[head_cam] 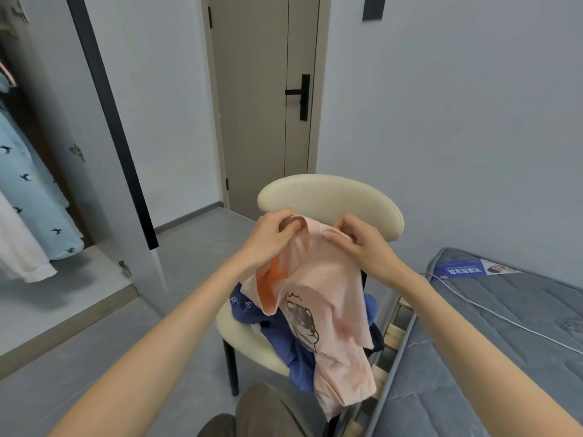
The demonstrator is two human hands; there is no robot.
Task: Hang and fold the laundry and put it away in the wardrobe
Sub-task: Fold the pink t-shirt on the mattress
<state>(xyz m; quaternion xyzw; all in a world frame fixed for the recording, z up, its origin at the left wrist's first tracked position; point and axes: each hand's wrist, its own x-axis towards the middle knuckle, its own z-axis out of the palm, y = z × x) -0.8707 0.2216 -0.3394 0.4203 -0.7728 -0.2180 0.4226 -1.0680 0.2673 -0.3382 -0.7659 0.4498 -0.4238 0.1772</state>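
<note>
Pink shirt [328, 288] held above the chair [331, 197]

Both hands grip the shirt's top edge — the left hand [271, 236] pinches the collar, the right hand [362, 247] the cloth beside it. The shirt hangs over a blue garment [280, 332] on the seat. A bed [504, 342] stands just right; the wardrobe [63, 105] is well left

Cream chair [331, 193] — padded, blue garment [284, 335] on seat
</note>
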